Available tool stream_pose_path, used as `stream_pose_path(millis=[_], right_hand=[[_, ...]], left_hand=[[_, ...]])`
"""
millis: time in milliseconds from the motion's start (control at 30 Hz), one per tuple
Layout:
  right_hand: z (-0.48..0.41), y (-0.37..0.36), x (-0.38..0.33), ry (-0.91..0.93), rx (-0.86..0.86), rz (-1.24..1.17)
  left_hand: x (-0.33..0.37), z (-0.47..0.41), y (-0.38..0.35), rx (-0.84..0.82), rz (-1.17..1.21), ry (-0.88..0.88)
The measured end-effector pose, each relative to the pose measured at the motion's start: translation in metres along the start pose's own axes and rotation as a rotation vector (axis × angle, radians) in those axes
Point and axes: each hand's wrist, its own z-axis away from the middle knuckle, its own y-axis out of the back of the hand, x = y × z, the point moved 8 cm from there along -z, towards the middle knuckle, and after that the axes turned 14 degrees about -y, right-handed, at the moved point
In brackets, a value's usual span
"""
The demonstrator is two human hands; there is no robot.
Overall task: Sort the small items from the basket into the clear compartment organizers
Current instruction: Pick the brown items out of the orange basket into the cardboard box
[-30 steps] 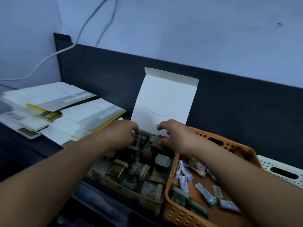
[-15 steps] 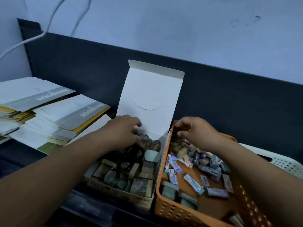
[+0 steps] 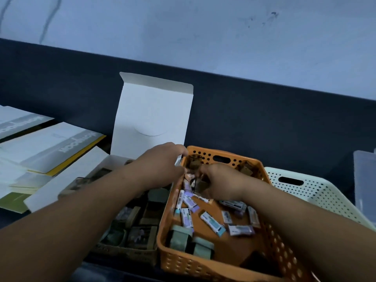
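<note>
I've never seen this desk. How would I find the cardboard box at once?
Start at the orange basket in the middle. The cardboard box sits right beside it, to its left in the picture. Unlike the orange basket and the white basket, which are perforated plastic, it has a plain white lid standing upright.

Office or stockroom work desk. Left of the orange basket [image 3: 203,267], stacks of printed brochures [image 3: 50,147] lie beside an open white carton [image 3: 152,115]; right of it stands a white perforated basket [image 3: 317,190]. Behind it, a dark partition panel [image 3: 264,123] runs below a pale wall [image 3: 203,37] carrying a cable [image 3: 48,19].
</note>
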Motion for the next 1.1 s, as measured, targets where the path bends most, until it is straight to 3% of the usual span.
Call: stream_pose_path(millis=[200, 400, 567, 933, 1100], right_hand=[[0.03, 0.049, 0.08, -0.155, 0.21, -0.246], [0.059, 0.067, 0.134, -0.214, 0.35, -0.452], [0.071, 0.062, 0.162, -0.26, 0.39, -0.525], [0.077, 0.041, 0.193, -0.335, 0.327, -0.586], [0.073, 0.046, 0.184, -0.302, 0.321, -0.568]], left_hand=[[0.026, -0.03, -0.023, -0.049, -0.02, -0.06], [0.059, -0.071, -0.064, -0.218, -0.087, -0.093], [0.091, -0.102, -0.094, -0.286, -0.048, -0.138], [0.098, -0.131, -0.116, -0.107, -0.052, -0.141], [0.1, -0.121, -0.111, -0.123, 0.036, -0.11]])
